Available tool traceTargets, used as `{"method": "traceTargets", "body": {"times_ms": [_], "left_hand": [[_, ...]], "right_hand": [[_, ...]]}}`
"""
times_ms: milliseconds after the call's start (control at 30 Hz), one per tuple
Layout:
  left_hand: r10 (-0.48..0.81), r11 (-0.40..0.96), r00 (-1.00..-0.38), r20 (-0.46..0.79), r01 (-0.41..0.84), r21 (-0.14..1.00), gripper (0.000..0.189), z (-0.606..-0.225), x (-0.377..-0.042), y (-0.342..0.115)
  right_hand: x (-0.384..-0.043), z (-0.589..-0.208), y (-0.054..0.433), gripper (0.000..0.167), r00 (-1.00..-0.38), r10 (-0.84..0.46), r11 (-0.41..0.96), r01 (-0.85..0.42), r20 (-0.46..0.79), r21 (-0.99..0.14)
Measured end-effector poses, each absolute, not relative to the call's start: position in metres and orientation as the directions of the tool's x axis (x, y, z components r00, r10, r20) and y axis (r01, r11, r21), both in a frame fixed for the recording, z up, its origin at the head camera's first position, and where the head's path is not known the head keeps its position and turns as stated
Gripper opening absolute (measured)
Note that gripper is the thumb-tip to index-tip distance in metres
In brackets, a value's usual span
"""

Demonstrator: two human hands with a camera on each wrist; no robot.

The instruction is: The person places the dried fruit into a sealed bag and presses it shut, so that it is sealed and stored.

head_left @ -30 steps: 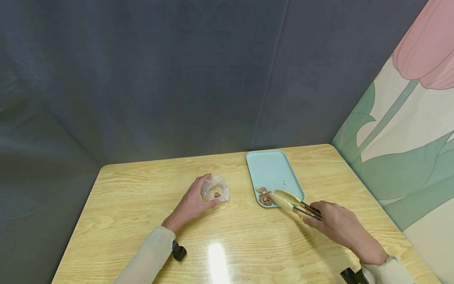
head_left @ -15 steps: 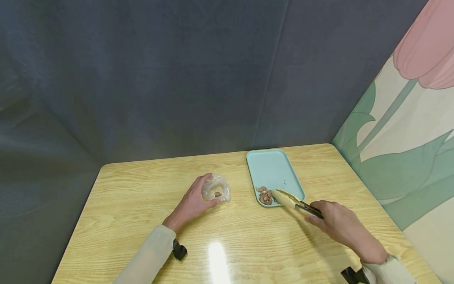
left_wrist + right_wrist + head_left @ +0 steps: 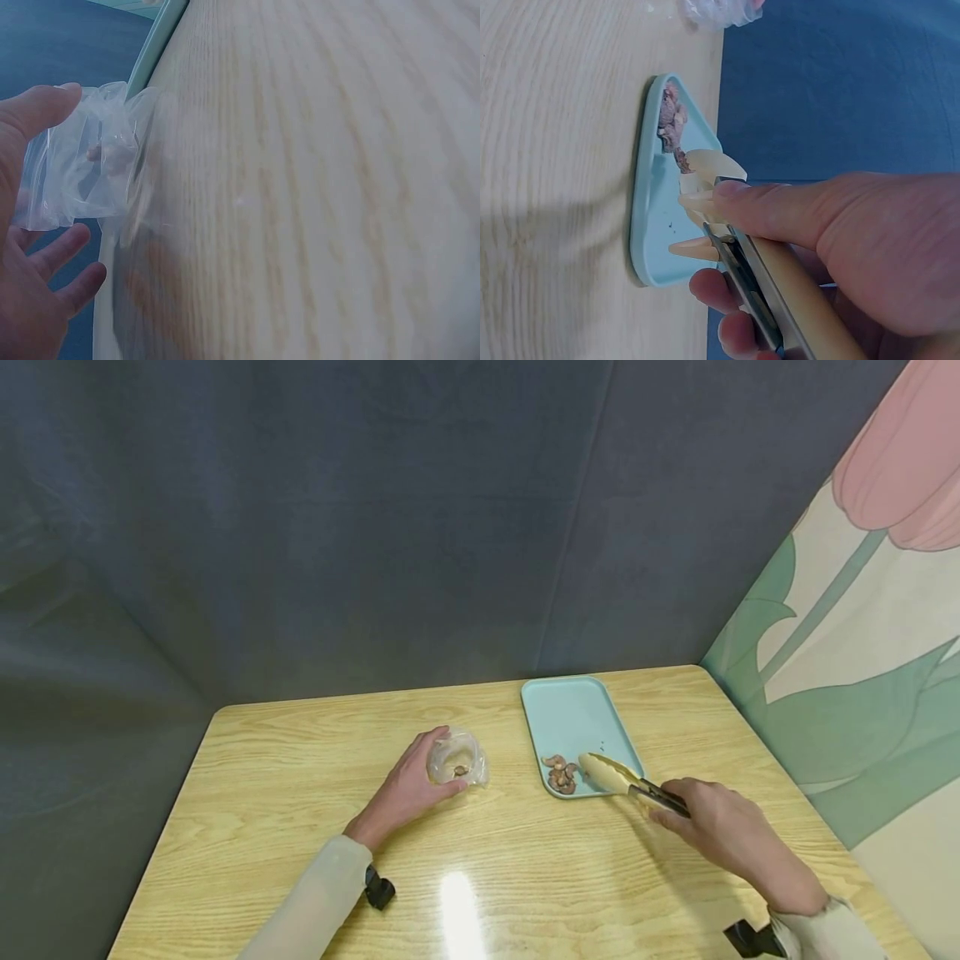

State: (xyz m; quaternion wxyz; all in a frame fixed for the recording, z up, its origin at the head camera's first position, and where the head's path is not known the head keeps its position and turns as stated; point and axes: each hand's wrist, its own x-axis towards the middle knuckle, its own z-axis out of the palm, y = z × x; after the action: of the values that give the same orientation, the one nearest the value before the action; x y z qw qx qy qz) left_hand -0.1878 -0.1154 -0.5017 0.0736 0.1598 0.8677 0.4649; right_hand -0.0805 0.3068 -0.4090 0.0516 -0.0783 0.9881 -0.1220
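Observation:
My left hand (image 3: pixel 411 787) holds a clear plastic bag (image 3: pixel 478 768) upright on the table, thumb and fingers curled round its sides. One small brown piece (image 3: pixel 460 771) shows inside the bag. My right hand (image 3: pixel 720 835) grips a pair of tongs (image 3: pixel 609 774) with cream-coloured tips and metal arms. The tong tips are over the near end of a light blue tray (image 3: pixel 573 714). Several brown, curled, dried-looking pieces (image 3: pixel 561 779) lie in the tray's near left corner. In the right wrist view, one dark piece (image 3: pixel 681 160) touches the tips; whether they pinch it, I cannot tell.
The wooden table (image 3: pixel 300 752) reaches a dark curtain (image 3: pixel 375 527) at the back. A flower-patterned wall covering (image 3: pixel 862 693) stands along the right side. A few dark crumbs (image 3: pixel 602 745) lie on the tray. Bare tabletop separates bag and tray.
The tongs' arms have come together, and their tips have shifted slightly right, away from the main pile. The left hand and the bag stay in place.

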Motion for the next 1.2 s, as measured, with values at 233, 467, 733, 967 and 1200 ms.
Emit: {"method": "traceTargets", "body": {"times_ms": [233,467,733,967,1200], "left_hand": [[0.346,0.519,-0.938,0.03,0.218,0.826,0.095,-0.503,-0.188,-0.116],[0.346,0.524,-0.937,0.038,0.227,0.821,0.095,-0.503,-0.189,-0.117],[0.335,0.533,-0.941,0.044,0.227,0.815,0.093,-0.501,-0.188,-0.117],[0.339,0.527,-0.94,0.05,0.233,0.817,0.094,-0.502,-0.189,-0.116],[0.346,0.53,-0.937,0.055,0.243,0.813,0.095,-0.503,-0.191,-0.116]], "right_hand": [[-0.085,-0.402,0.305,0.025,-0.983,-0.176,0.959,-0.158,-0.058,-0.234],[-0.09,-0.397,0.302,0.03,-0.983,-0.185,0.959,-0.177,-0.017,-0.22],[-0.094,-0.391,0.296,0.023,-0.979,-0.2,0.959,-0.2,0.02,-0.2],[-0.099,-0.386,0.291,0.02,-0.977,-0.203,0.962,-0.21,0.057,-0.176],[-0.102,-0.38,0.286,0.023,-0.972,-0.216,0.96,-0.228,0.09,-0.162]]}}
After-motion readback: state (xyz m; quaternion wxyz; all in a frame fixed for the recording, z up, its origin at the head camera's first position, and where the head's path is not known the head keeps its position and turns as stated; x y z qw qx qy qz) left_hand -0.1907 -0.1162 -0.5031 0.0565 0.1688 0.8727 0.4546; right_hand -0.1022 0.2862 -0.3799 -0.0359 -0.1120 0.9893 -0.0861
